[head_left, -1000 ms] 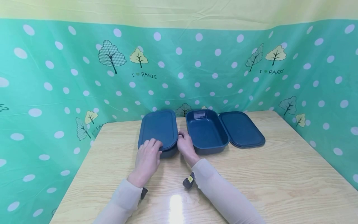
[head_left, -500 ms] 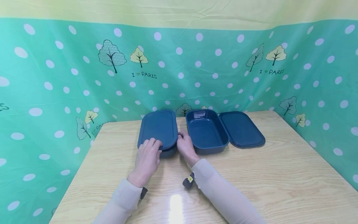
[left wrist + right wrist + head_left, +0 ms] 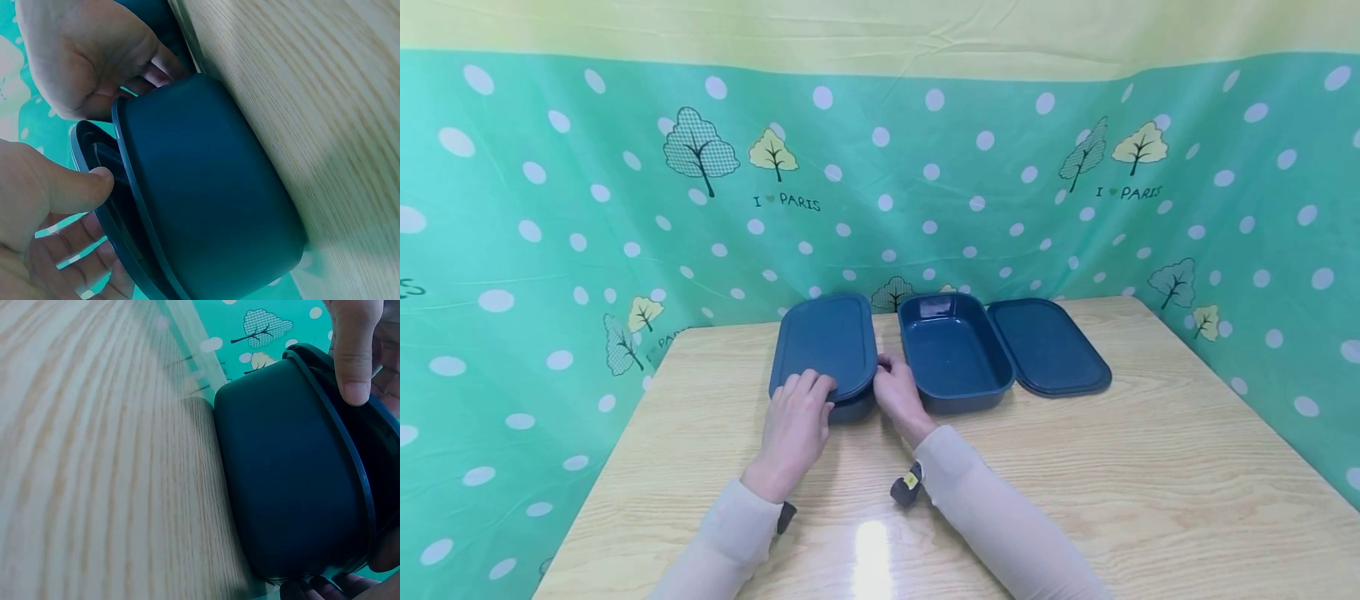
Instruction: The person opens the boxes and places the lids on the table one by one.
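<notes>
A dark blue rectangular food container (image 3: 206, 187) stands on the table, its matching lid (image 3: 827, 342) resting over it. At the near edge the lid is raised, leaving a gap above the container rim. My left hand (image 3: 797, 417) pinches that edge, its thumb (image 3: 355, 381) on the underside and the fingers on top. My right hand (image 3: 898, 392) holds the container's right side, fingers (image 3: 159, 72) against the outer wall; its thumb is partly hidden near the rim. The inside of this container is mostly hidden by the lid.
Just right of my right hand stands a second blue container (image 3: 955, 354), uncovered, with nothing visible inside. Its lid (image 3: 1048, 346) lies flat on the wooden table (image 3: 1075, 492) beside it. A green dotted curtain (image 3: 880, 175) hangs behind the table and along both sides.
</notes>
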`<state>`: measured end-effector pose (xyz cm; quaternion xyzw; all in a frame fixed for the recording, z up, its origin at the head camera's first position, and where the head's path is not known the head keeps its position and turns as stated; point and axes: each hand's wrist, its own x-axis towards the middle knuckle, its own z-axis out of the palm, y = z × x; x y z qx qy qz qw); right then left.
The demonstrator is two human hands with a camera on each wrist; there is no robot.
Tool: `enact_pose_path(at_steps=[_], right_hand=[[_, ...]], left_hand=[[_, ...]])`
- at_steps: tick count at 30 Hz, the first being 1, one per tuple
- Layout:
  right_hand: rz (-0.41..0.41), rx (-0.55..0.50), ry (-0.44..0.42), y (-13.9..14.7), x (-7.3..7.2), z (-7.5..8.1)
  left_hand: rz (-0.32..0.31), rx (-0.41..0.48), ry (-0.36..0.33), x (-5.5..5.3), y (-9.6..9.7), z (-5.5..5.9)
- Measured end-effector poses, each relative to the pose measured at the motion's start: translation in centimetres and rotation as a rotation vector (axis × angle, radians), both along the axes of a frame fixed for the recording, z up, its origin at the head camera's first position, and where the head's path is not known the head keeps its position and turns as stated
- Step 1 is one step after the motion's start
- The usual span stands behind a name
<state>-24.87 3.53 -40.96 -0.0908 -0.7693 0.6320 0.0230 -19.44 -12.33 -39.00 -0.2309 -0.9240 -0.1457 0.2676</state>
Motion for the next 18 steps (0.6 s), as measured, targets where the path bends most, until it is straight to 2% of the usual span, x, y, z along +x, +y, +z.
enact_pose_path(at_steps=[18], right_hand=[[0.015, 0.024, -0.023, -0.02, 0.19, 0.39]], left_hand=[[0.003, 0.023, 0.027, 0.03, 0.05, 0.20]])
